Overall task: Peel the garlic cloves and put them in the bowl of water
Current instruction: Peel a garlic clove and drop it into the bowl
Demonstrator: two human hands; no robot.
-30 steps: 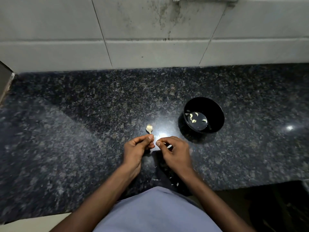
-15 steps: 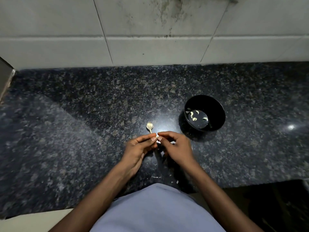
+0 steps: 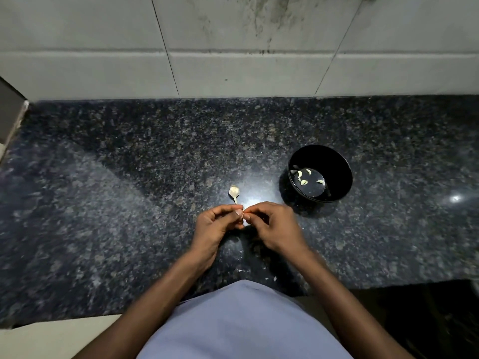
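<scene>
Closer together than a second ago, left hand (image 3: 215, 226) and right hand (image 3: 274, 226) meet fingertip to fingertip | both pinch a garlic clove (image 3: 243, 221), apparently, mostly hidden | bowl (image 3: 337, 161) of water right of hands, peeled cloves (image 3: 303, 177) floating | garlic stem (image 3: 234, 192) on counter (image 3: 129, 177) just beyond left hand.

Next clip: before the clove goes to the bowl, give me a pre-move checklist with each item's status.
1. Clove held: ok, pinched between left hand and right hand fingertips.
2. Clove fully peeled: cannot tell, fingers hide it.
3. Bowl upright on the counter: ok.
4. Bowl holds water: ok, peeled cloves sit in it.
5. Path from hands to bowl: ok, nothing between them.
6. Garlic stem piece out of the way: ok, left of the path.
</scene>
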